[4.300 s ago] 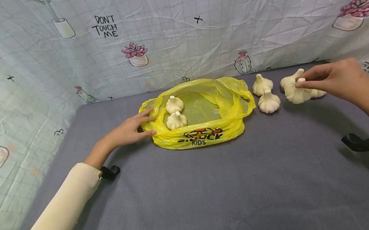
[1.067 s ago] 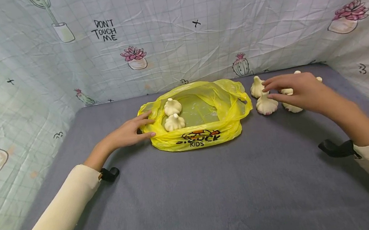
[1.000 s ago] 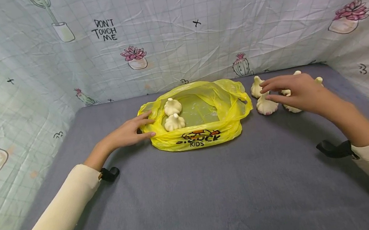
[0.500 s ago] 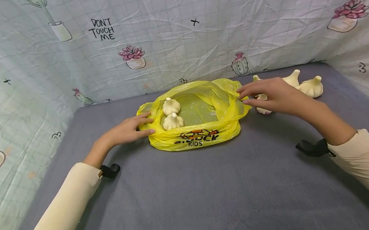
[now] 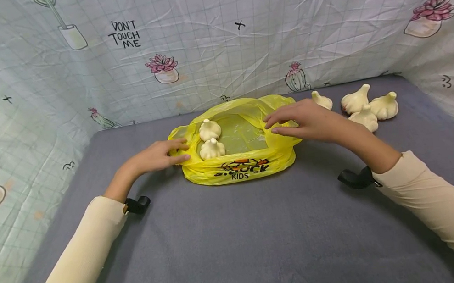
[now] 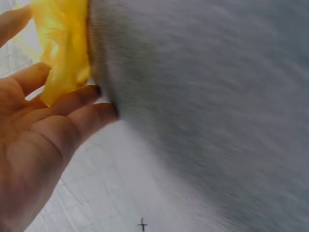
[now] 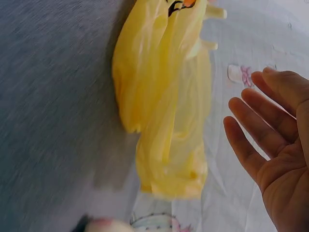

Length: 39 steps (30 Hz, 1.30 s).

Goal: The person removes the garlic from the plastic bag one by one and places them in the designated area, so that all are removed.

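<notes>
A yellow plastic bag (image 5: 238, 170) lies with its mouth spread wide. Inside, at its left end, two garlic bulbs, one farther back (image 5: 210, 130) and one nearer (image 5: 212, 148), stand close together. My left hand (image 5: 150, 158) touches the bag's left rim with relaxed fingers; the left wrist view shows the yellow plastic (image 6: 63, 43) against them. Over the bag's right end hovers my right hand (image 5: 312, 121), holding nothing. Its fingers (image 7: 260, 121) are loosely bent and apart from the bag (image 7: 164, 96) in the right wrist view.
Right of the bag sit several more garlic bulbs: one behind my right hand (image 5: 322, 100) and a cluster (image 5: 384, 106) farther right. A grey cloth (image 5: 236, 232) covers the table. Behind hangs a printed white curtain (image 5: 216, 41).
My right hand set its garlic bulb down on the right, then moved left past the bulbs to the bag's right end. My left hand has stayed at the left rim, shifting slightly.
</notes>
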Motion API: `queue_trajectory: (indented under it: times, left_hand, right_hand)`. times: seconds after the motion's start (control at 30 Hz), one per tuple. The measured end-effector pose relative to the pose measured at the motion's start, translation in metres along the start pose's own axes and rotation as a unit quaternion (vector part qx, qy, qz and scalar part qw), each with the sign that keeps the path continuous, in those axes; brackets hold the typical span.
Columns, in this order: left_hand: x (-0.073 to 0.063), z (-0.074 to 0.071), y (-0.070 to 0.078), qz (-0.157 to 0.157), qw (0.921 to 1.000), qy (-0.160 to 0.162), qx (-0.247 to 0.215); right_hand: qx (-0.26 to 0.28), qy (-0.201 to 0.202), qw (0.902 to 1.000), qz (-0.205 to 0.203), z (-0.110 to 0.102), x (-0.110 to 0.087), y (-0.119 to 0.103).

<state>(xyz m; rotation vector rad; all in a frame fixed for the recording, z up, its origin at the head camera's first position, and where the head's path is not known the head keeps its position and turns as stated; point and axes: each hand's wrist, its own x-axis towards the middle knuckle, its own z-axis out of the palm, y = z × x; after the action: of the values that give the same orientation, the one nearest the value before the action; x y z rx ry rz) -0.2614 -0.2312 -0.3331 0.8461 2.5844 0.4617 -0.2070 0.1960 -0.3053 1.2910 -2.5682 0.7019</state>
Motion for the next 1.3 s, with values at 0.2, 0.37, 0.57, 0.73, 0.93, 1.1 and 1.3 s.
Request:
queue_trajectory:
  times: [0.2, 0.37, 0.57, 0.73, 0.93, 1.1, 1.3]
  left_hand:
    - [0.006, -0.006, 0.003, -0.017, 0.9997, -0.014, 0.002]
    - [0.005, -0.007, 0.002, -0.029, 0.9994, -0.019, -0.006]
    - [0.003, -0.007, 0.002, -0.026, 0.9995, -0.017, -0.011]
    - [0.001, -0.006, 0.0, -0.027, 0.9994, -0.016, -0.011]
    - [0.001, -0.005, -0.001, -0.017, 0.9997, -0.015, -0.007]
    - [0.002, -0.004, -0.002, -0.011, 0.9998, -0.016, -0.005]
    - [0.005, -0.004, -0.001, 0.001, 0.9998, -0.018, 0.004]
  right_hand:
    - [0.018, -0.001, 0.9996, -0.023, 0.009, 0.018, -0.005]
    - [0.035, -0.021, 0.999, -0.015, 0.018, 0.032, -0.01]
    - [0.037, -0.048, 0.998, -0.018, 0.029, 0.052, -0.014]
    - [0.047, -0.072, 0.9961, -0.017, 0.037, 0.071, -0.016]
    - [0.056, -0.084, 0.9948, 0.012, 0.042, 0.092, -0.013]
    - [0.084, -0.099, 0.9902, 0.051, 0.047, 0.111, -0.006]
    - [0.106, -0.115, 0.9843, 0.082, 0.054, 0.137, 0.008]
